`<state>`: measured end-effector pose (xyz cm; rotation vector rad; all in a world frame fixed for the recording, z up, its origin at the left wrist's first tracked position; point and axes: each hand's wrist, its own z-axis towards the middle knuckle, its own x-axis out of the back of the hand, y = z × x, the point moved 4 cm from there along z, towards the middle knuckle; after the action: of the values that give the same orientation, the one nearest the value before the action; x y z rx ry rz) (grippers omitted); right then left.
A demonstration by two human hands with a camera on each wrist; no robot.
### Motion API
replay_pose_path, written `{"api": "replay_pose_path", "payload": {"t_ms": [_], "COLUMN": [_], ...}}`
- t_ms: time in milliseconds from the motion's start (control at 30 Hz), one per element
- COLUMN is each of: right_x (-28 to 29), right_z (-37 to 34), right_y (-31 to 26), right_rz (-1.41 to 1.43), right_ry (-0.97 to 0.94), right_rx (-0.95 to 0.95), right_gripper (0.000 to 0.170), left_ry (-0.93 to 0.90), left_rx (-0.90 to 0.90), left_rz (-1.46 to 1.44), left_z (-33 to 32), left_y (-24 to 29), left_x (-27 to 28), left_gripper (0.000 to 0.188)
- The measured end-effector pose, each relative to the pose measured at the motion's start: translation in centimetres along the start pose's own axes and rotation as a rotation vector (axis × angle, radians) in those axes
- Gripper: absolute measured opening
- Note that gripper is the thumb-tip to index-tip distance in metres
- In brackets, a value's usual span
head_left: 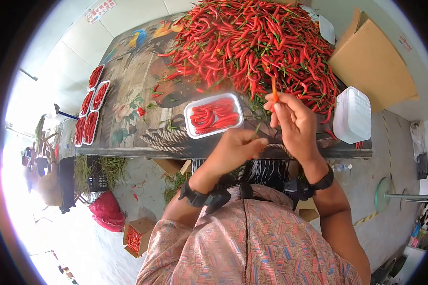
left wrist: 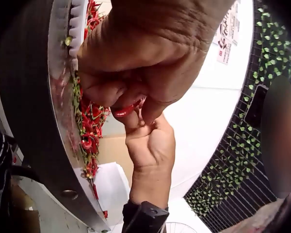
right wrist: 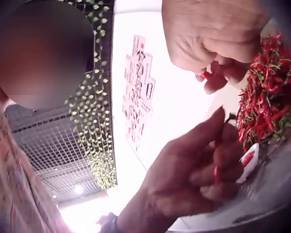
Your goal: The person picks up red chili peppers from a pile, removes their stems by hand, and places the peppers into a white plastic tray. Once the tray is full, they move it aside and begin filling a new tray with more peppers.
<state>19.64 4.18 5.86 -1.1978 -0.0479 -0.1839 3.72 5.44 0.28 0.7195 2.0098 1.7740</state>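
Note:
My right hand [head_left: 295, 124] is raised above the table's front edge and pinches an orange-red chili pepper [head_left: 275, 89] upright between thumb and fingers. Lower and to its left, my left hand [head_left: 237, 148] has its fingers curled round a red chili pepper [left wrist: 127, 109], mostly hidden by the fingers. In the right wrist view a dark stem tip [right wrist: 230, 117] pokes out by the left thumb. Just beyond the left hand lies a white foam tray [head_left: 189, 127] with red chilies laid in it lengthwise. A large heap of red chilies [head_left: 252, 52] with green stems fills the back of the table.
Several filled trays [head_left: 91, 127] line the table's left edge. A stack of white trays [head_left: 354, 116] stands at the right, beside a cardboard box [head_left: 373, 57]. On the floor at left are a red sack [head_left: 107, 212] and a box [head_left: 145, 228] holding chilies.

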Motion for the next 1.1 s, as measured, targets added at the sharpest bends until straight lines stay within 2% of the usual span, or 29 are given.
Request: {"api": "replay_pose_path", "payload": {"t_ms": [67,100,133,167,200,233,400,533,633,833,867,933,967,1000,1033,1067,1100], "right_x": [0.3,0.4,0.0,-0.5,-0.8,-1.4,-3.4,-4.1,-4.3,-4.5,-4.3,-3.6,-3.0,-2.4,-2.0,-2.0,-2.1], "right_z": [0.8,1.1,1.3,1.4,1.6,1.8,2.6,3.1,3.3,3.6,3.5,3.5,3.6,3.5,3.4,3.2,3.0], "right_y": [0.8,1.0,1.0,1.0,1.2,1.4,1.5,1.8,1.8,2.7,2.6,2.4,2.4,2.5,2.9,3.2,3.9], "right_rz": [-0.143,-0.142,-0.242,-0.341,-0.338,-0.321,-0.347,-0.269,-0.333,-0.38,-0.395,-0.416,-0.411,-0.404,-0.371,-0.369,-0.291], "right_ry": [-0.12,-0.12,-0.232,-0.344,-0.346,-0.386,-0.511,-0.487,-0.502,-0.488,-0.449,-0.404,-0.369,-0.334,-0.296,-0.297,-0.322], "right_rx": [-0.017,-0.016,0.028,0.073,0.072,0.088,0.036,0.006,-0.004,-0.058,-0.003,0.051,-0.007,-0.064,-0.028,-0.028,-0.151], "right_gripper": [0.024,0.024,0.023,0.024,0.024,0.023,0.02,0.018,0.015,0.014,0.013,0.013,0.012,0.011,0.009,0.009,0.01], "left_ry": [0.105,0.19,0.191,0.284,0.378,0.367,0.411,0.469,0.55,0.592,0.588,0.538,0.536,0.477,0.417,0.417,0.378], "left_rx": [-0.053,-0.116,-0.117,-0.194,-0.27,-0.26,-0.235,-0.233,-0.227,-0.239,-0.238,-0.203,-0.204,-0.252,-0.298,-0.297,-0.285], "left_rz": [0.022,0.022,0.023,-0.07,-0.163,-0.094,0.09,0.169,0.28,0.307,0.306,0.184,0.182,0.0,-0.181,-0.181,-0.287], "left_z": [-1.0,-1.3,-1.5,-1.8,-2.2,-2.4,-2.6,-2.8,-2.5,-2.6,-2.7,-2.9,-2.8,-2.8,-2.8,-2.8,-2.6], "left_y": [0.3,0.5,0.6,1.1,1.5,1.5,1.5,1.2,0.9,1.3,1.3,1.0,1.1,1.1,1.2,0.9,0.5], "left_x": [0.9,1.9,2.3,3.2,4.1,4.8,6.0,6.6,7.4,7.3,7.4,7.7,7.7,7.6,7.5,7.5,7.3], "left_gripper": [0.018,0.01,0.01,0.013,0.02,0.03,0.02,0.009,0.009,0.008,0.008,0.012,0.012,0.015,0.018,0.018,0.021]}}
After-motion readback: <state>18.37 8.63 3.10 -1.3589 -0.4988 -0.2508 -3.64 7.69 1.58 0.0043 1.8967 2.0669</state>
